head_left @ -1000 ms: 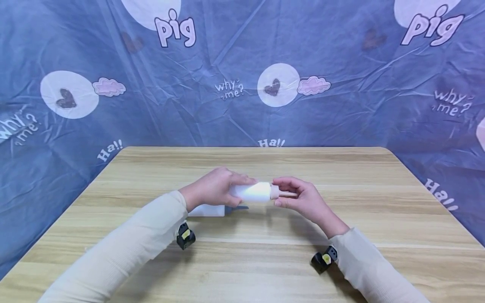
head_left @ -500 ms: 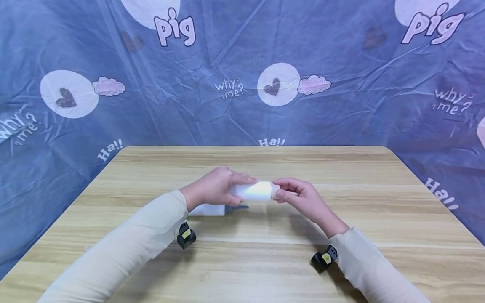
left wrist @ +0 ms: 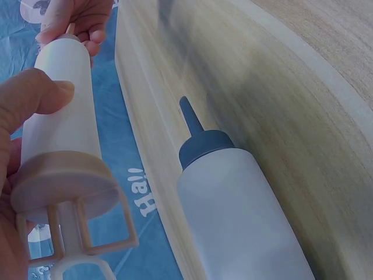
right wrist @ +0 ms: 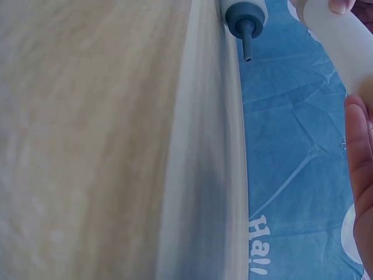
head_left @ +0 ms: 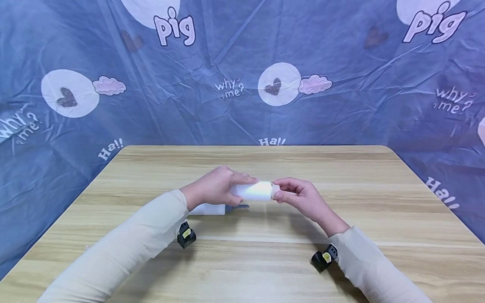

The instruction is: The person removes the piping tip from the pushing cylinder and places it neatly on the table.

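Observation:
A white tube (head_left: 251,191) is held level above the table in the head view. My left hand (head_left: 217,187) grips its body, thumb across the side. In the left wrist view its near end has a beige base (left wrist: 64,175) with looped beige bars (left wrist: 108,249), like an icing syringe's handle. My right hand (head_left: 303,195) pinches the pale collar (head_left: 275,191) at the far end; its thin tip is mostly hidden by fingers. Below lies a white squeeze bottle (left wrist: 233,210) on its side, with a grey-blue nozzle cap (left wrist: 204,146), close under my left hand.
The wood-grain table (head_left: 242,269) spreads under both arms. Behind it hangs a blue printed cloth (head_left: 182,105). Small black cameras sit at the left cuff (head_left: 186,235) and the right cuff (head_left: 324,258).
The right thumb and fingers have closed in on the collar, covering the thin tip that showed before. The left hand, tube and squeeze bottle stay put.

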Action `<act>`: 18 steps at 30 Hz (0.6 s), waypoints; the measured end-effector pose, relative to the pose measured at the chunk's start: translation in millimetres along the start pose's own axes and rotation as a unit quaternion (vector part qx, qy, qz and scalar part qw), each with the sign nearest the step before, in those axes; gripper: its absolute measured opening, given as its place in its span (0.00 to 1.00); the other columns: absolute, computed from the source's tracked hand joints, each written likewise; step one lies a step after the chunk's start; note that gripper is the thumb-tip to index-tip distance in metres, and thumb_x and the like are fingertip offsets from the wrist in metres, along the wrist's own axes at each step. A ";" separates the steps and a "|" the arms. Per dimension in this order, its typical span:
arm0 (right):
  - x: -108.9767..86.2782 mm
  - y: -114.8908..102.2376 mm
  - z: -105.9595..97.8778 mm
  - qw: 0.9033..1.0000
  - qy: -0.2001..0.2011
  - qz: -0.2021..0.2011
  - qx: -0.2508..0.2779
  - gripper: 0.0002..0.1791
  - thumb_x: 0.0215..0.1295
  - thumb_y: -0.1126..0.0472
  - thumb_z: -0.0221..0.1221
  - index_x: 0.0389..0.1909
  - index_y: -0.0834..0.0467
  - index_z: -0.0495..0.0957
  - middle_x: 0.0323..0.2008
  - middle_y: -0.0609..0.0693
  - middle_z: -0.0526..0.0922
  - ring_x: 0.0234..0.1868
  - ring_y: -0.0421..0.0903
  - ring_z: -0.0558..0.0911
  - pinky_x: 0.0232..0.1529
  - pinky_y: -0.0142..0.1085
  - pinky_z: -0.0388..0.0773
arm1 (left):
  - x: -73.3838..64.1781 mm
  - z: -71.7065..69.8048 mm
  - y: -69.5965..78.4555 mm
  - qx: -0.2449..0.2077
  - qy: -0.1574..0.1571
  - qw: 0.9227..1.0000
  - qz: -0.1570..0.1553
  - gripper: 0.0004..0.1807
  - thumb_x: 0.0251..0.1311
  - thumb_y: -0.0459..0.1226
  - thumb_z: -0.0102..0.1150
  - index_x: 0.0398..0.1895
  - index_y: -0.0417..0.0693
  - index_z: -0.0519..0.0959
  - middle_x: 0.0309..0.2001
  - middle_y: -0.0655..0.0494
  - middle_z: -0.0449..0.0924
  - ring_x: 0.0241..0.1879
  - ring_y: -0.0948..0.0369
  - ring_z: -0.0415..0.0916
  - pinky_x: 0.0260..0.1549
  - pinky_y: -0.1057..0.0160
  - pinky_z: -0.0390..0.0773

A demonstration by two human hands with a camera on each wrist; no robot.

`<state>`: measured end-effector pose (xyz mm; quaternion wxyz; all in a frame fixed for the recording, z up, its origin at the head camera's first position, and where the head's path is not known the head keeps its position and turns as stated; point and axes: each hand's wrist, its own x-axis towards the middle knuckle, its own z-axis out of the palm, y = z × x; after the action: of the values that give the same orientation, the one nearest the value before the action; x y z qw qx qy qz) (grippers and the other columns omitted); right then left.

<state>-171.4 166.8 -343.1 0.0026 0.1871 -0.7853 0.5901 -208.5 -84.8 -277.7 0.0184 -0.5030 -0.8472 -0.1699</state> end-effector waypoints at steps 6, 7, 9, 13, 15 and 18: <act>-0.8 0.3 -0.7 1.000 0.004 0.000 -0.011 0.20 0.57 0.65 0.62 0.50 0.68 0.75 0.46 0.65 0.80 0.42 0.34 0.81 0.42 0.31 0.79 | 0.0 1.8 -1.0 0.003 0.002 1.000 0.006 0.29 0.43 0.35 0.66 0.55 0.45 0.77 0.52 0.48 0.78 0.49 0.54 0.79 0.42 0.63 0.79; -1.0 0.5 -0.9 1.000 0.006 0.000 -0.012 0.21 0.56 0.65 0.63 0.50 0.68 0.75 0.46 0.65 0.80 0.42 0.34 0.81 0.42 0.31 0.79 | 0.1 2.3 -0.9 0.005 0.003 1.000 0.006 0.29 0.43 0.35 0.66 0.55 0.45 0.77 0.52 0.48 0.78 0.49 0.54 0.78 0.42 0.63 0.79; -1.2 1.0 -1.2 1.000 0.007 -0.001 -0.011 0.21 0.55 0.65 0.63 0.50 0.68 0.75 0.46 0.65 0.80 0.42 0.34 0.81 0.41 0.31 0.79 | 0.2 3.3 -0.9 0.008 0.004 1.000 0.007 0.29 0.43 0.36 0.66 0.55 0.45 0.77 0.52 0.47 0.79 0.49 0.54 0.79 0.42 0.63 0.79; -1.7 2.1 -2.0 1.000 0.003 -0.008 -0.003 0.22 0.53 0.66 0.65 0.50 0.69 0.75 0.46 0.66 0.80 0.41 0.35 0.81 0.40 0.31 0.80 | -0.1 5.0 -1.0 0.012 0.007 1.000 0.006 0.29 0.43 0.36 0.67 0.55 0.46 0.77 0.51 0.47 0.79 0.48 0.54 0.79 0.41 0.63 0.79; -1.7 3.2 -2.2 1.000 0.001 -0.010 0.001 0.23 0.52 0.67 0.65 0.50 0.69 0.75 0.46 0.66 0.79 0.41 0.35 0.81 0.40 0.31 0.80 | -0.1 5.7 -1.1 0.013 0.008 1.000 0.005 0.29 0.43 0.36 0.67 0.55 0.46 0.77 0.51 0.47 0.79 0.47 0.54 0.79 0.41 0.63 0.79; -2.3 4.0 -2.5 1.000 -0.001 -0.014 0.006 0.24 0.51 0.68 0.66 0.50 0.70 0.74 0.47 0.67 0.79 0.41 0.35 0.81 0.41 0.31 0.80 | 0.2 6.6 -0.9 0.015 0.007 1.000 0.002 0.29 0.43 0.36 0.66 0.55 0.47 0.77 0.52 0.47 0.79 0.48 0.54 0.79 0.41 0.63 0.79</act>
<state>-171.0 170.8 -346.6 0.0088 0.1986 -0.7792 0.5944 -208.5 -83.0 -284.2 0.0321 -0.5035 -0.8483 -0.1606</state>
